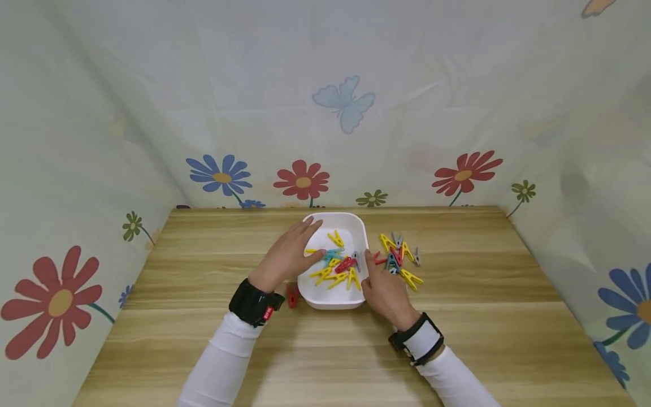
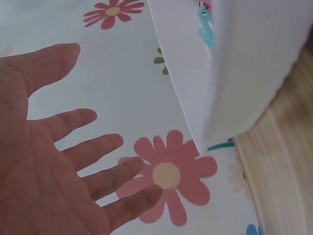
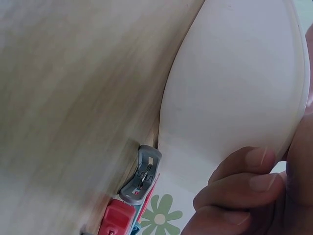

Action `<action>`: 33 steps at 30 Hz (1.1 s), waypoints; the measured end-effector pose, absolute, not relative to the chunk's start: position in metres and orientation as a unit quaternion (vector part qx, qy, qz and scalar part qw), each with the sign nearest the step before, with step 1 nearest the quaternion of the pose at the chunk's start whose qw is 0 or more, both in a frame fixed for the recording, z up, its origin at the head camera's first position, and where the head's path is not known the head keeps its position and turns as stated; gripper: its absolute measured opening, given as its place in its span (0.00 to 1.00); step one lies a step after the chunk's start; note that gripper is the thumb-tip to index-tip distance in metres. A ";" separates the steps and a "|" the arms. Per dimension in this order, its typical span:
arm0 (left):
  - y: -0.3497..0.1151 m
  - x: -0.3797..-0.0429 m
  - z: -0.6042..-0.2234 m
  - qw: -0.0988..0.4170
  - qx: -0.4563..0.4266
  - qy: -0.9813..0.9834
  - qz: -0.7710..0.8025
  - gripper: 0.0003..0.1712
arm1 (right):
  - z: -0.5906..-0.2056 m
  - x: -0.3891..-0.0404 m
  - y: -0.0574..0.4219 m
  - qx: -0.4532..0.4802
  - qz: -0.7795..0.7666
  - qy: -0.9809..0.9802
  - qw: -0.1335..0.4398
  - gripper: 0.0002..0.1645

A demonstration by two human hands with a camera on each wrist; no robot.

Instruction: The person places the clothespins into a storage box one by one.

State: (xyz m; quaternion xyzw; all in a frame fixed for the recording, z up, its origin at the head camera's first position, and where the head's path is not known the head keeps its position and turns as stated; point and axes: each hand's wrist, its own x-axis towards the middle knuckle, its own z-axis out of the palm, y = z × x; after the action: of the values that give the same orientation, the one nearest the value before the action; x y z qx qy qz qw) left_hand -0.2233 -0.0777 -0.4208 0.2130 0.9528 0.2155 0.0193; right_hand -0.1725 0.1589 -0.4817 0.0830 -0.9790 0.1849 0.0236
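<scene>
A white plastic tray [image 1: 331, 304] holds several yellow, blue, red and grey clothespins [image 1: 348, 264]. My right hand [image 1: 386, 295] grips the tray's right rim, its curled fingers [image 3: 239, 191] against the outer wall and the thumb over the rim. My left hand [image 1: 287, 254] reaches over the tray's left edge with nothing in it. In the left wrist view its fingers [image 2: 105, 181] are spread and apart from the tray wall. A red clothespin [image 1: 292, 295] lies on the table beside the tray's left side, near my left wrist.
To the right of the tray, a loose pile of yellow, red, grey and blue clothespins [image 1: 407, 251] lies on the wooden table [image 1: 483, 294], close to my right hand. A flowered cloth [image 1: 244, 85] stands as walls at the back and both sides.
</scene>
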 end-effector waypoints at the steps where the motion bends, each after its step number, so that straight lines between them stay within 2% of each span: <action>1: -0.081 -0.221 -0.422 0.018 0.211 0.953 0.217 0.44 | -0.482 -0.172 0.159 0.084 0.184 -0.979 0.024 0.41; 9: -0.121 -0.204 -0.420 0.003 0.170 0.958 0.229 0.42 | -0.481 -0.171 0.159 0.086 0.182 -0.979 0.027 0.41; 17: -0.145 -0.188 -0.424 0.007 0.177 0.960 0.218 0.41 | -0.482 -0.172 0.159 0.080 0.188 -0.979 0.021 0.41; 25: -0.145 -0.181 -0.453 0.029 0.182 0.962 0.200 0.41 | -0.484 -0.171 0.159 0.081 0.176 -0.981 0.023 0.41; 33: -0.133 -0.173 -0.481 0.073 0.220 0.953 0.197 0.30 | -0.483 -0.172 0.159 0.083 0.174 -0.981 0.020 0.42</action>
State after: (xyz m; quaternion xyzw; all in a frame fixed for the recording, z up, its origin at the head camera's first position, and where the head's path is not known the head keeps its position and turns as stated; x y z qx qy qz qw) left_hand -0.1726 -0.1332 -0.4812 0.2195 0.9528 0.1966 0.0732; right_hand -0.1720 0.1591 -0.4832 0.0826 -0.9811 0.1740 0.0197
